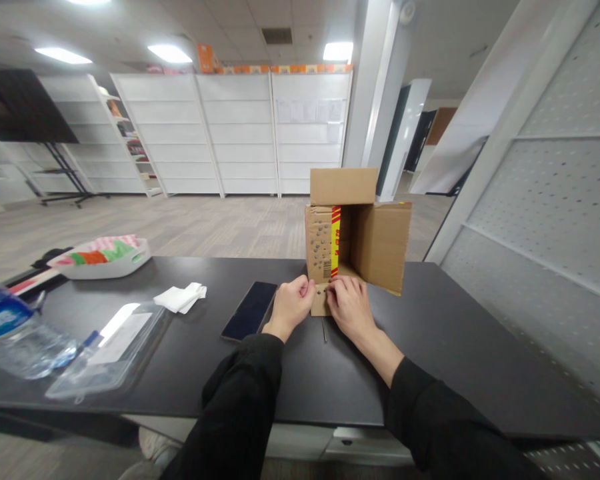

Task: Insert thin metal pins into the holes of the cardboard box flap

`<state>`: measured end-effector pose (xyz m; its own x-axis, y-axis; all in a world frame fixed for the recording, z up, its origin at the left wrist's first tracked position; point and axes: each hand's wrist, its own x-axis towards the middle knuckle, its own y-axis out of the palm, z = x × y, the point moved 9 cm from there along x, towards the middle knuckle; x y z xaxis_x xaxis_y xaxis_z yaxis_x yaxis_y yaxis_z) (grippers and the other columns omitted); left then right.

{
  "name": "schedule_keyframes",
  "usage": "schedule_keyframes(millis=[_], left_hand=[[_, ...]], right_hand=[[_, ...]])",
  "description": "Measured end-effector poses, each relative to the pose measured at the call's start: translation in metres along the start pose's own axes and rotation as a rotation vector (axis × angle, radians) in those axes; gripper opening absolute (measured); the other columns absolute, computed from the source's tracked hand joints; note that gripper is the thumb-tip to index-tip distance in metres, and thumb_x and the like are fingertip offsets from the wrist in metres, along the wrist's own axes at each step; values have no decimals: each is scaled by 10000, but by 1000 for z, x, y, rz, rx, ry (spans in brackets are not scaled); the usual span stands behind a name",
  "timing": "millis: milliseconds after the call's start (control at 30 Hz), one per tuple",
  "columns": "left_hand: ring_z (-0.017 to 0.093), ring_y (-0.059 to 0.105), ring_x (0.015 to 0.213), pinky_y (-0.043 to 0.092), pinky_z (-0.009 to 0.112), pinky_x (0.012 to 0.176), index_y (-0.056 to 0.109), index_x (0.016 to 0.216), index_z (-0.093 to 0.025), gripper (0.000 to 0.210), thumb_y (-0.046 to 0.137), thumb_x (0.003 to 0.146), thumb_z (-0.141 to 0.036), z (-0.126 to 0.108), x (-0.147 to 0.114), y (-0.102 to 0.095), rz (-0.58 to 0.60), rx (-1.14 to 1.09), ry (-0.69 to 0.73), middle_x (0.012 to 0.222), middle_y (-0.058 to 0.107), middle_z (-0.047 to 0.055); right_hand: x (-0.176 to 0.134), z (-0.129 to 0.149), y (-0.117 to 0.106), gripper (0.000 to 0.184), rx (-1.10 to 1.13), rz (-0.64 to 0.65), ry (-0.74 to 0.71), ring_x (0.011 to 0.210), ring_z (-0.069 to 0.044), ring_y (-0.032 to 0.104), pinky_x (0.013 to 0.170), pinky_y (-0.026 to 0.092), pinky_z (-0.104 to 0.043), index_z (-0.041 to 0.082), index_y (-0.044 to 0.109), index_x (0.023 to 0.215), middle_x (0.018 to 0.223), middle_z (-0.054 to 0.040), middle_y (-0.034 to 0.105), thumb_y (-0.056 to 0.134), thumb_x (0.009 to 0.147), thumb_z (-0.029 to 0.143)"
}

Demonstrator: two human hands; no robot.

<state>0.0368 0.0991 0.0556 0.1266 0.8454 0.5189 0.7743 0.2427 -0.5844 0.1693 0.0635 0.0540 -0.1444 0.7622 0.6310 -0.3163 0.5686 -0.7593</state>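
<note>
An open cardboard box (pixel 385 247) stands on its side on the dark table, its mouth facing me and its flaps spread. Small grey round spots, screw heads or holes, dot its left flap (pixel 320 243) beside a yellow-and-red tape strip (pixel 335 240). My left hand (pixel 293 303) is closed at the left edge of the flap's lower part, thumb against the fingers; whatever it grips is hidden. Opposite it, the curled fingers of my right hand (pixel 351 307) press together at the lower flap, around something too small to name. Just below lies a thin metal rod (pixel 325 330).
A dark-screened phone (pixel 250 311) lies left of my left hand. Farther left are a crumpled tissue (pixel 181 297), a clear plastic case (pixel 115 350), a water bottle (pixel 23 337) and a white basket (pixel 103 267) with colourful packets. A perforated panel (pixel 555 233) borders the right side.
</note>
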Motion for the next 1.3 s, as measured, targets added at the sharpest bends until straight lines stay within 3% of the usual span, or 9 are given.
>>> schedule_keyframes(millis=[433,1300], left_hand=[[80,269,492,231,224,536,277,566,-195,377,453,858,-355,0,0,0,-12,2,10,503,310,-63],[77,260,494,231,223,535,270,572,-193,377,459,859,-347,-1,-1,-2,-15,-22,19,505,297,-67]], right_hand=[[-2,5,-12,103,18,-19,-8,870,-232,523,803,323,-362,177,562,872,848,-76,629,461,889,186],[-9,15,-28,152,386,-43,-133,834,-191,571,761,478,-321,204,596,878,843,-55,596,465,856,131]])
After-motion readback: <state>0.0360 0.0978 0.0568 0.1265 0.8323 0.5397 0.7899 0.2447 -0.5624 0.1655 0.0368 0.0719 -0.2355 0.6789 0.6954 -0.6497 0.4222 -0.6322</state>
